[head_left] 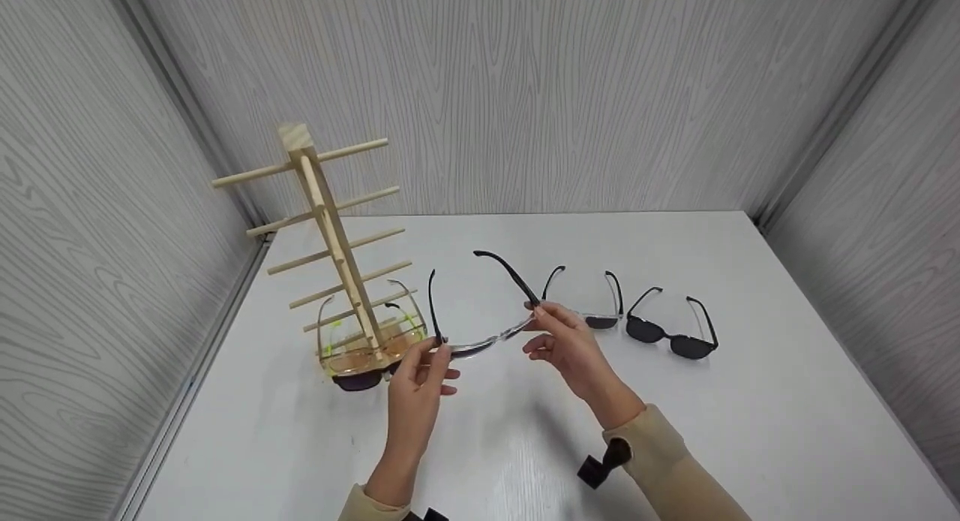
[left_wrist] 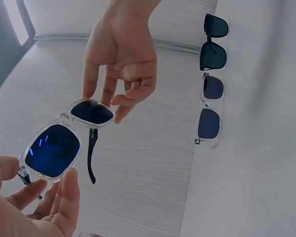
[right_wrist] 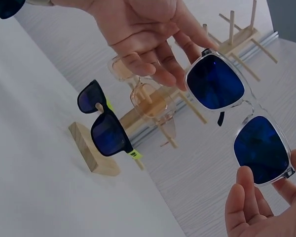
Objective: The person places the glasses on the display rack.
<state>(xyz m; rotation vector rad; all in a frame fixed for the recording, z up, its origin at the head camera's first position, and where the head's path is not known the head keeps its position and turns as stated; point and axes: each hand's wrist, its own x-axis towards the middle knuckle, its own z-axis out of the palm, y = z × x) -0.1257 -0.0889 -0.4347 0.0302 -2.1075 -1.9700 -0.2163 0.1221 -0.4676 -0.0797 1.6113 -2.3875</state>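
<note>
A pair of clear-framed sunglasses point(head_left: 480, 346) with dark blue lenses point(left_wrist: 52, 150) is held up off the table, its black temples unfolded and pointing away from the person. The left hand point(head_left: 418, 389) pinches one end of the frame at the hinge, as the left wrist view also shows. At the other end, the right hand point(head_left: 577, 356) pinches the frame near the hinge between thumb and fingers. In the right wrist view both lenses point(right_wrist: 215, 81) face the camera, with the right hand point(right_wrist: 143, 37) above and the left hand point(right_wrist: 271, 212) below.
Left of the hands stands a wooden rack point(head_left: 330, 236) with rods; its lower part carries dark sunglasses point(right_wrist: 108, 133) with yellow-green temples and orange-tinted glasses point(right_wrist: 150, 100). On the white table point(head_left: 780, 431) at the right rest clear-framed sunglasses point(head_left: 601, 322) and black sunglasses point(head_left: 690, 347).
</note>
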